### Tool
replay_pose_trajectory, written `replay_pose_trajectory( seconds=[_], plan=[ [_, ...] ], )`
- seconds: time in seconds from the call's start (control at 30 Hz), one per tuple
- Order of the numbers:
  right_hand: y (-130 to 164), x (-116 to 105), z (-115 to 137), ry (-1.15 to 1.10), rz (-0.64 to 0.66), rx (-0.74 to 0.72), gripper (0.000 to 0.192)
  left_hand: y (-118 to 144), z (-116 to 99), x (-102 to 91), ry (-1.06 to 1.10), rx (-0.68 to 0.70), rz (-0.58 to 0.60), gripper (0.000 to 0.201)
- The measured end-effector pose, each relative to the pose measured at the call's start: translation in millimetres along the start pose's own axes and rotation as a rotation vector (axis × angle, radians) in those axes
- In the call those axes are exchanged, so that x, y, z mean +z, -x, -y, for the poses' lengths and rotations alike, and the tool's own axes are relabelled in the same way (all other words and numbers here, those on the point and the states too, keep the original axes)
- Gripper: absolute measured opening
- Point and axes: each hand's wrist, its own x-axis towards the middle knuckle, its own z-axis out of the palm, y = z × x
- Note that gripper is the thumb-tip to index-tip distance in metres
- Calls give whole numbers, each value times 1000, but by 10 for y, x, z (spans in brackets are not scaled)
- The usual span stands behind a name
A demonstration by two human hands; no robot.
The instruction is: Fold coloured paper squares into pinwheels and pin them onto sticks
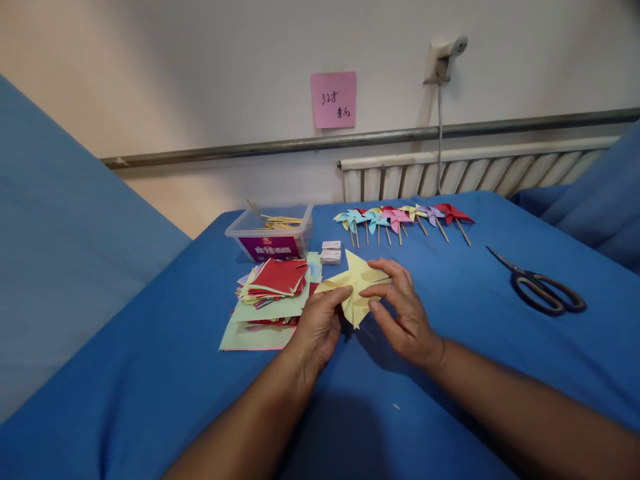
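Note:
A pale yellow paper pinwheel (pixel 356 270), slit and part folded, is held up above the blue cloth. My left hand (pixel 320 323) pinches it from the left, with the thumb pressed near its centre. On its right side, my right hand (pixel 403 317) has bent fingers round a blade, the thumb and fingertips against the paper. Just left of my left hand is a stack of cut paper squares (pixel 277 277), a red one on top, lying on pale green sheets (pixel 250 337). No stick shows on the pinwheel in my hands.
A clear plastic box (pixel 270 243) with wooden sticks stands at the back left. Two small white boxes (pixel 331 253) are beside it. Finished pinwheels (pixel 397 219) on sticks lie in a row along the back. Black-handled scissors (pixel 545 290) rest at the right.

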Motion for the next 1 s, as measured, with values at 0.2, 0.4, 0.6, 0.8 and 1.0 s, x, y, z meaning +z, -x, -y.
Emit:
replay_pose_trajectory(
  seconds=[0.2, 0.4, 0.6, 0.8, 1.0],
  plan=[
    [21, 19, 16, 30, 32, -41, 32, -18, -36, -28, 0, 33, 7, 32],
    [-7, 60, -36, 57, -37, -26, 8, -14, -19, -10, -29, 28, -2, 31],
    [-25, 73, -96, -17, -83, 171, 6, -32, 48, -16, -79, 40, -14, 37],
    [-36, 92, -138, -18, -78, 252, 9, -12, 95, 6, -119, 9, -12, 40],
    [-28, 111, -168, -46, -80, 301, 11, -12, 88, 15, -130, 9, -21, 39]
  ],
)
